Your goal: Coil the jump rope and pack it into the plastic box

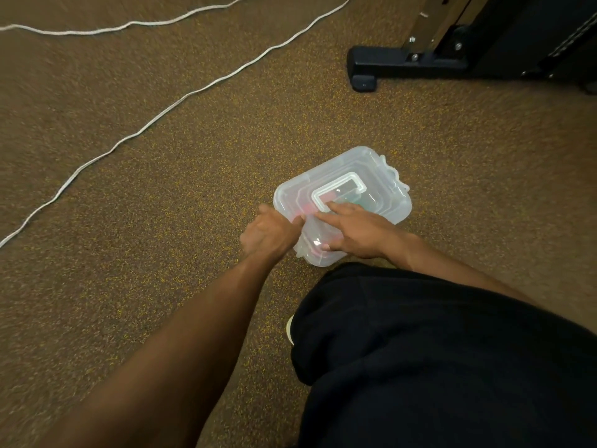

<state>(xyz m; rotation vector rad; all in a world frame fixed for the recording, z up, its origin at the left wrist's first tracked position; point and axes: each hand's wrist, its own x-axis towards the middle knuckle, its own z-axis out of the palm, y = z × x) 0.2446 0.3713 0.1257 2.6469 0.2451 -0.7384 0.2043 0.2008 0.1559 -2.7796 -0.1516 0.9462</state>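
Plastic box (361,176) on the floor (161,189), lid on. My left hand (269,236) curled on its near-left edge, fingertips hidden. Right hand (358,234) flat on lid, gripping nothing. Jump rope (168,108) uncoiled, far left of box; blurry pink contents.

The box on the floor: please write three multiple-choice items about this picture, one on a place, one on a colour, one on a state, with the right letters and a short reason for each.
1. Where does the rope lie?
A. inside the box
B. stretched over the floor, left of the box
C. wound round the left hand

2. What colour is the rope?
A. white
B. red
C. black

3. How is the box?
A. lid off
B. lid on
C. upside down

Key: 1 B, it runs uncoiled across the carpet; 2 A, it shows white; 3 B, the lid with its handle covers it under the left hand and right hand.
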